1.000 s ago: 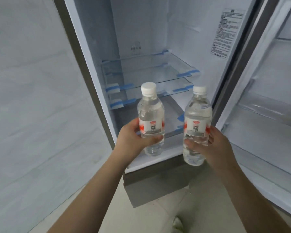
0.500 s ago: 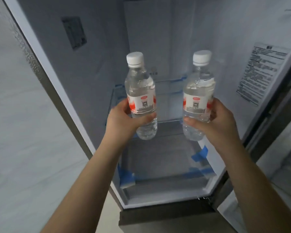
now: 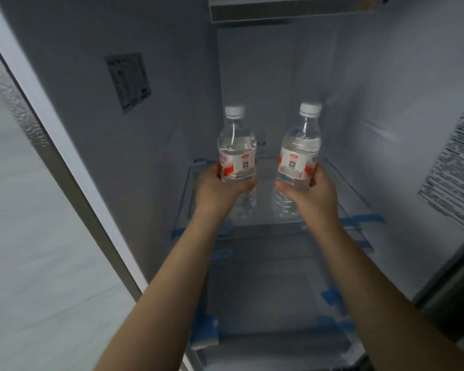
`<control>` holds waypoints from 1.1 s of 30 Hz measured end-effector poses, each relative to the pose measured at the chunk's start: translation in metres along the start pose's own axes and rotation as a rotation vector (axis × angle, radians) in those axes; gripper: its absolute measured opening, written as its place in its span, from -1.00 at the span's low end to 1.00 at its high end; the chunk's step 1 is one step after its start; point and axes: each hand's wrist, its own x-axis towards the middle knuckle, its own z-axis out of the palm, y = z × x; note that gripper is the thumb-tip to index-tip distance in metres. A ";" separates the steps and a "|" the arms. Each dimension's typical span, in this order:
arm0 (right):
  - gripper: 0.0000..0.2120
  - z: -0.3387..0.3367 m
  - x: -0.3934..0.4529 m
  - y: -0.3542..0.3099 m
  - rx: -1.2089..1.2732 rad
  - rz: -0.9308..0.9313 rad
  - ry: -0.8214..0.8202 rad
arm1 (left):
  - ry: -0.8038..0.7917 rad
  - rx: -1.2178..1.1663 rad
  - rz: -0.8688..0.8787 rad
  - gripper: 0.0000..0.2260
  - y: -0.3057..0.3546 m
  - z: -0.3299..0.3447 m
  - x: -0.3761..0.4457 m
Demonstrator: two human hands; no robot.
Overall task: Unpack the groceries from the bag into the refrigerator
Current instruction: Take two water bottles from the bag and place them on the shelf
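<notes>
Nearest the camera, two bare forearms reach forward into the open refrigerator (image 3: 386, 129), passing above its lower compartment, where strips of blue tape (image 3: 204, 333) sit at the corners of the shelving, likely packing tape meant to keep loose parts from shifting.

Farther in, the left hand (image 3: 216, 190) wraps its fingers and thumb around the lower body of the left water bottle (image 3: 237, 153), just under the red-and-white label. The right hand (image 3: 310, 192) grips the right water bottle (image 3: 298, 162) the same way, with the thumb across the front below the label. Both bottles are upright, caps up, side by side but apart. Holding them low on the body keeps the bases free, which suits setting them down standing.

The bottles hang over the upper glass shelf (image 3: 340, 188); whether their bases already touch the glass I cannot tell, since the clear plastic and clear shelf blur together. Carrying one in each hand puts two items away in a single reach, and the gap between them leaves each room to stand alone.

Beyond, the back wall is bare apart from a small fitting behind the bottles. A printed sticker (image 3: 452, 170) sits on the right wall, and a dark panel (image 3: 127, 81) on the left. The grocery bag is not in view.
</notes>
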 end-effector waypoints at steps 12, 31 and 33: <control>-0.38 0.039 0.050 0.024 -0.022 -0.041 -0.044 | 0.101 -0.047 -0.037 -0.53 -0.030 0.025 0.048; -0.31 0.057 0.116 0.042 -0.025 -0.021 -0.342 | -0.032 0.043 0.028 -0.43 -0.048 0.052 0.112; -0.32 0.054 0.116 0.041 -0.032 0.003 -0.370 | -0.099 0.028 0.023 -0.42 -0.052 0.048 0.117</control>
